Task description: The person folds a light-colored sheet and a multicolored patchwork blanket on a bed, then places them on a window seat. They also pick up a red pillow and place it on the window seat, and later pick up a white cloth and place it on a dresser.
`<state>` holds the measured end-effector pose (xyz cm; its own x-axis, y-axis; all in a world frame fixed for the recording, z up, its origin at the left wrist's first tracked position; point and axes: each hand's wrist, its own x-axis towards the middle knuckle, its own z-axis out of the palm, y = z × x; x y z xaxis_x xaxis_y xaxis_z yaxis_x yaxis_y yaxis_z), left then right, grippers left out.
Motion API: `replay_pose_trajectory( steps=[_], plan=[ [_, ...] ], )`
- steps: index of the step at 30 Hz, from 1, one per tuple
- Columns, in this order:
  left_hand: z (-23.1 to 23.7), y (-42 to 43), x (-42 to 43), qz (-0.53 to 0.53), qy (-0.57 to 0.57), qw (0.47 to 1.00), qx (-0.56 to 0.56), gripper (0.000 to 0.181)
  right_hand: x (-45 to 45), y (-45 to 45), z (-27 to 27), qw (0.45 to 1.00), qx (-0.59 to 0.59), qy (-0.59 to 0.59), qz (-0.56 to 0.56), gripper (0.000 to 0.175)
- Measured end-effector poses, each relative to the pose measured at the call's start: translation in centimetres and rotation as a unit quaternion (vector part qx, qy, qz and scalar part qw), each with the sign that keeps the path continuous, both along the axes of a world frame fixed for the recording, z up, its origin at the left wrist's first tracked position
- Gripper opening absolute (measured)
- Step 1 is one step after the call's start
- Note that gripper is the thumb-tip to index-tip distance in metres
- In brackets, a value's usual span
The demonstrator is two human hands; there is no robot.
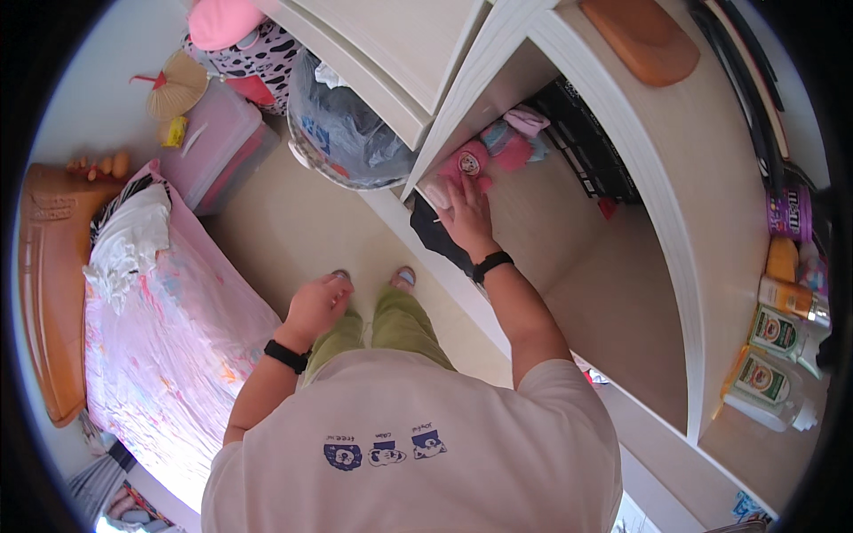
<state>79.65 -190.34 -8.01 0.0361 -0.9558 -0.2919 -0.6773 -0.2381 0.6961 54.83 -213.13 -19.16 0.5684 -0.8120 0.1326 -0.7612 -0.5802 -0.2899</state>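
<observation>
My right hand reaches into an open shelf compartment of a pale wooden cabinet, fingers spread. Its fingertips are at a pale pink rolled cloth and a bright pink cloth bundle with a round cartoon patch; whether they press on either is unclear. Behind these lie a blue and pink bundle and a light pink one, perhaps rolled socks. Black cloth lies at the compartment's front edge, beside my right hand. My left hand hangs half curled before my legs, its palm side mostly hidden.
A black box stands deeper in the compartment. Bottles line the cabinet top. A bag-lined basket sits by the drawers, a lidded plastic bin beyond it. The bed bears a white garment on my left.
</observation>
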Motion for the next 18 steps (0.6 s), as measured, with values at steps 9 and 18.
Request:
replay_pose_trajectory(
  steps=[9, 18],
  plan=[
    [0.9, 0.5, 1.8, -0.041, 0.006, 0.999, -0.017, 0.011, 1.7, -0.2, 0.1, 0.993, 0.070, 0.004, -0.090, 0.074],
    [3.0, 2.0, 7.4, -0.090, 0.035, 0.993, -0.070, 0.011, 0.4, 14.7, 4.8, 0.921, 0.173, -0.277, -0.214, 0.029]
  ],
)
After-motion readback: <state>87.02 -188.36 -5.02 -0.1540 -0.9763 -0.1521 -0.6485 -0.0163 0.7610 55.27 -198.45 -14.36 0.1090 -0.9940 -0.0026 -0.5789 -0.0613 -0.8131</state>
